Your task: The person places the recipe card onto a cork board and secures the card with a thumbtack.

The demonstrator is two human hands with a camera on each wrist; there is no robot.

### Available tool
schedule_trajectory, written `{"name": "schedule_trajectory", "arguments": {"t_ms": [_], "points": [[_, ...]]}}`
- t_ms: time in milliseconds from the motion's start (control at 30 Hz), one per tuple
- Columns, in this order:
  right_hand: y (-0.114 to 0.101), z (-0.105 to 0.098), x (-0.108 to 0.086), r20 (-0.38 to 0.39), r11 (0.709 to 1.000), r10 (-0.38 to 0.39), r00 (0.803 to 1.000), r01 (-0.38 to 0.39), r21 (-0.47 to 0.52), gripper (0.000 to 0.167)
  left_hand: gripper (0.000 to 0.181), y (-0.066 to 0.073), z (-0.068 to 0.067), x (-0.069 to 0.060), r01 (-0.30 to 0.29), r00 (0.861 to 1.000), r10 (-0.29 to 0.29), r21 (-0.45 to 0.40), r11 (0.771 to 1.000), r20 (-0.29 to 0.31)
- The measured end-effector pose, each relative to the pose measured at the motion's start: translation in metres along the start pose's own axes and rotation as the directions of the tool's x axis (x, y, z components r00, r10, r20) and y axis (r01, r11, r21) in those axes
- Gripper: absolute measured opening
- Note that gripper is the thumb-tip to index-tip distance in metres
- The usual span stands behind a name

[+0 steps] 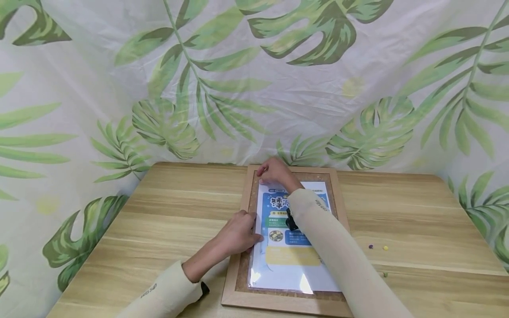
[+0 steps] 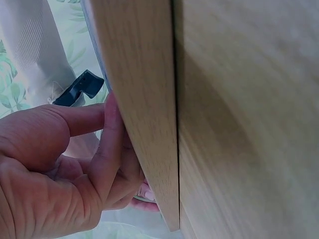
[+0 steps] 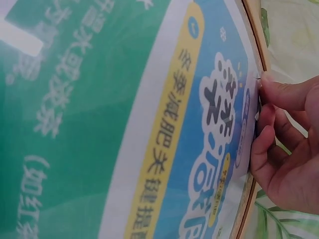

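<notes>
Two hands work at a wood-framed cork board (image 1: 284, 303) that lies flat on the counter (image 1: 171, 225), with a glossy printed sheet (image 1: 292, 256) resting on the cork inside the frame. We find the right hand (image 1: 274, 171) at the sheet's upper left corner, thumb and fingers curled in and pinching what we take for a small pin, though the fingers mostly hide it. The left hand (image 1: 240, 233) rests over the board's left side, thumb and forefinger spread apart, the thumb touching the sheet's edge.

As we judge it, the laying-out is done and the fastening is at its first corner. We make out no fastener at the upper right or lower left corner; the lower right is behind the right sleeve (image 1: 350, 256), so we cannot tell there. A purple piece (image 1: 371, 247), a yellow piece (image 1: 385, 248) and a green piece (image 1: 385, 274) lie on the counter right of the board. If these are pins, as they seem, we reckon three corners are left.
</notes>
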State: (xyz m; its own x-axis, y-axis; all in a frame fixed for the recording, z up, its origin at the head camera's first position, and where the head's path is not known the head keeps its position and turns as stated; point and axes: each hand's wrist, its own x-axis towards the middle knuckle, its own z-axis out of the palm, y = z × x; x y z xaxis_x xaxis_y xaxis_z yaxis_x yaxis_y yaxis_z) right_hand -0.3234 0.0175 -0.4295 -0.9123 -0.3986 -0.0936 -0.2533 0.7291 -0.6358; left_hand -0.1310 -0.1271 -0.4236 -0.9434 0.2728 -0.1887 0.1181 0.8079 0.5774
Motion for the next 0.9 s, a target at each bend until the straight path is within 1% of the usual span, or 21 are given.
{"name": "schedule_trajectory", "arguments": {"t_ms": [233, 467, 733, 900], "points": [[0.0042, 0.0019, 0.0016, 0.008, 0.999, 0.009, 1.0, -0.009, 0.039, 0.024, 0.058, 0.0, -0.0001, -0.0011, 0.005, 1.0, -0.005, -0.025, 1.0, 0.013], [0.0068, 0.0012, 0.0018, 0.015, 0.997, -0.026, 1.0, 0.025, 0.077, 0.023, 0.057, -0.0009, -0.0002, -0.0008, -0.004, 1.0, 0.004, -0.01, 1.0, 0.008], [0.0072, -0.0014, 0.0026, 0.034, 0.997, -0.046, 0.998, 0.044, 0.056, 0.025, 0.06, -0.0014, -0.0004, 0.0, -0.016, 1.0, 0.016, -0.002, 1.0, 0.002], [0.0087, -0.0025, 0.0002, 0.049, 0.995, -0.099, 0.994, 0.099, 0.004, 0.03, 0.06, -0.0018, -0.0008, 0.0001, -0.023, 1.0, 0.023, -0.003, 1.0, 0.002]]}}
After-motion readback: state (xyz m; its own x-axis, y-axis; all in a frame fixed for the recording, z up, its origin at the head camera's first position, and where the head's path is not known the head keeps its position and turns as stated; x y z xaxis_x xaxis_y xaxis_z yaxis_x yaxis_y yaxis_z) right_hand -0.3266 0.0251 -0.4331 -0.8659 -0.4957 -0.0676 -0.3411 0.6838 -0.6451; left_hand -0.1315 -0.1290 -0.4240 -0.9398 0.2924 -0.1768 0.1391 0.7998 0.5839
